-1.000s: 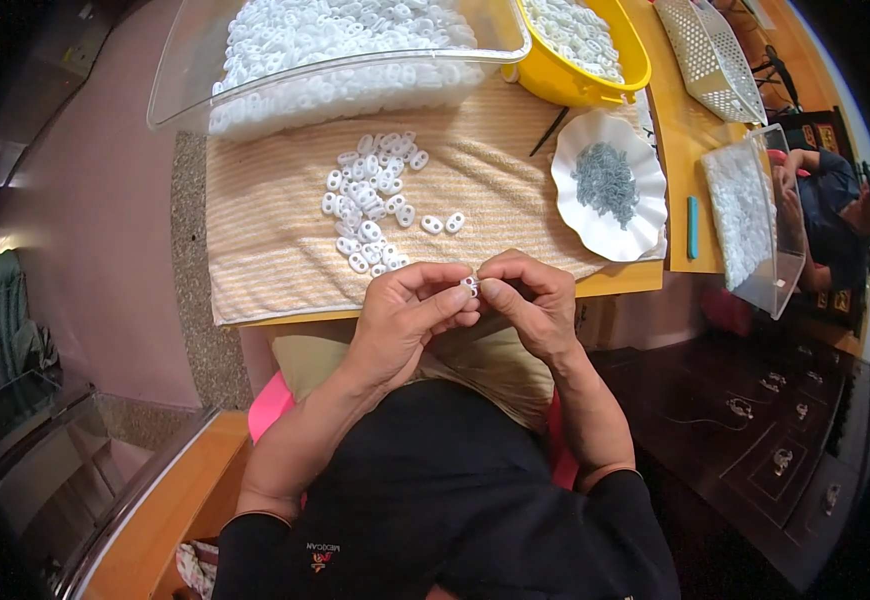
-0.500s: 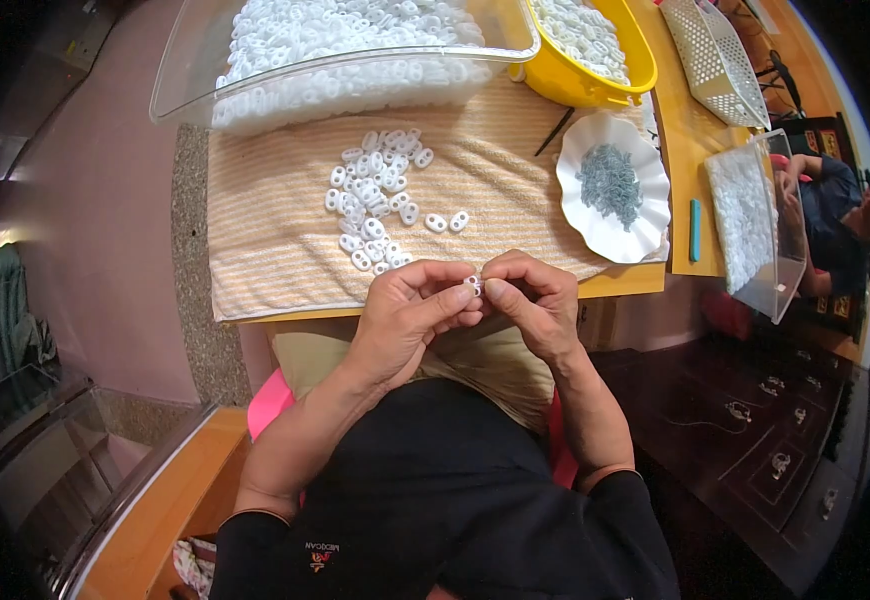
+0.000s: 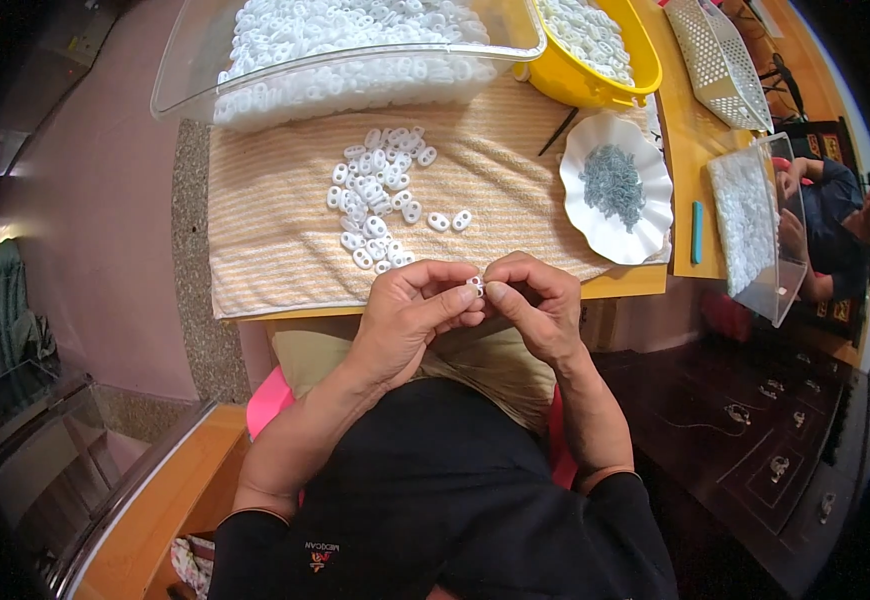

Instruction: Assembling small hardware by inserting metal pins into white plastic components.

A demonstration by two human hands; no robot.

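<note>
White piece (image 3: 476,287) pinched by left hand (image 3: 405,312), right hand (image 3: 537,306); bin (image 3: 515,53) holds white pieces (image 3: 355,30); plate (image 3: 647,228), grey bits (image 3: 612,185), shape unclear.

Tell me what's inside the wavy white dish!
The wavy white dish holds a heap of small bluish-grey pieces. The dish's middle beneath them is covered, so can't be seen.

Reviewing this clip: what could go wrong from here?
The white piece, small and pinched between left hand and right hand by the table's front edge, could slip into the lap.
The plate sits near that edge; a bump might spill its gray bits.
The left hand might scatter the loose pile beside it.
</note>
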